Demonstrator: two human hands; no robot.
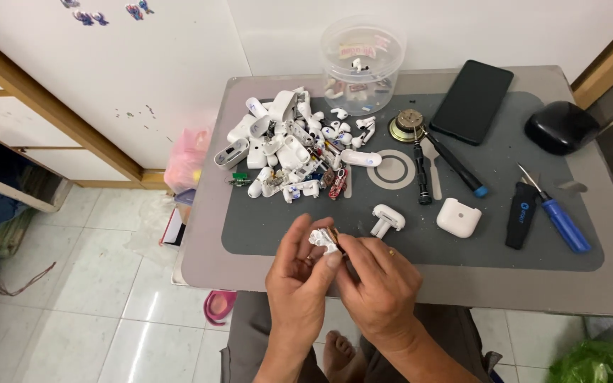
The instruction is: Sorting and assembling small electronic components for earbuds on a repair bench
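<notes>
- Small white part [323, 240], lower centre: mostly covered by fingers of left hand [298, 276] and right hand [381, 284]; shape not resolvable.
- Pile of white pieces [289, 145], upper centre: individual items too small and overlapped to tell apart.
- Clear tub [360, 53], top: contents blurred behind plastic.
- Green bag [601, 362], lower right corner: cut by frame edge.
- Desk [533, 284]: right edge out of frame.

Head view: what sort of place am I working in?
Probably a small home repair bench: a grey work mat, a heap of white earbud parts, and a blue-tipped black screwdriver.
</notes>
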